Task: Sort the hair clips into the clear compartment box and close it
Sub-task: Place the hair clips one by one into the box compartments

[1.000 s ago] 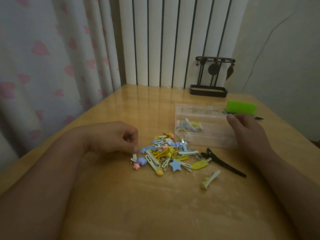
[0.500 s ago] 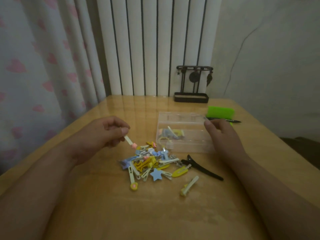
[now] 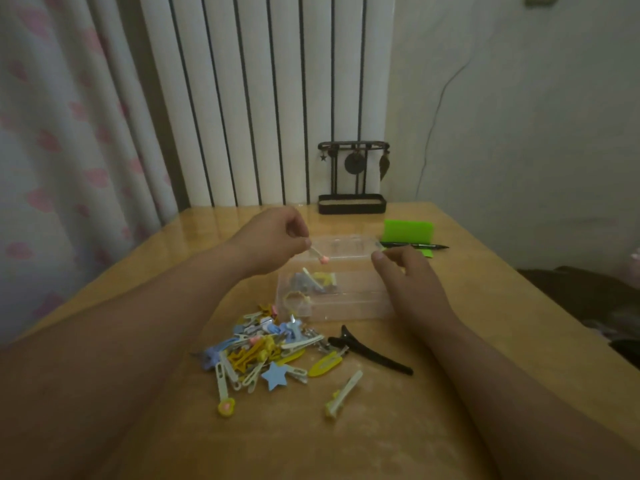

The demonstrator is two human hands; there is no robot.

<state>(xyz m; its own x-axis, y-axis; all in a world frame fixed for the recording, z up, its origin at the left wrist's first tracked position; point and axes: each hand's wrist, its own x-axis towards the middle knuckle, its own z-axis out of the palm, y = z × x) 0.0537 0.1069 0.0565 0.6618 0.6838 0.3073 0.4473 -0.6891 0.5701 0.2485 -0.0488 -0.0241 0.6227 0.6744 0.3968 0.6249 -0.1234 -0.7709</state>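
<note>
While left hand [image 3: 273, 237] pinched pink-tipped hair clip [image 3: 318, 255] over clear compartment box [image 3: 346, 308], right hand [image 3: 405, 278] gripped its right wall. Placing step, seemingly; next called for drop into matching compartment.

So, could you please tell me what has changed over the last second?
The left hand pinched a small pink-tipped clip out of the pile and lifted it forward, over the clear box. The right hand kept its hold on the box's right side. The pile, the black clip and the box stayed put.
</note>
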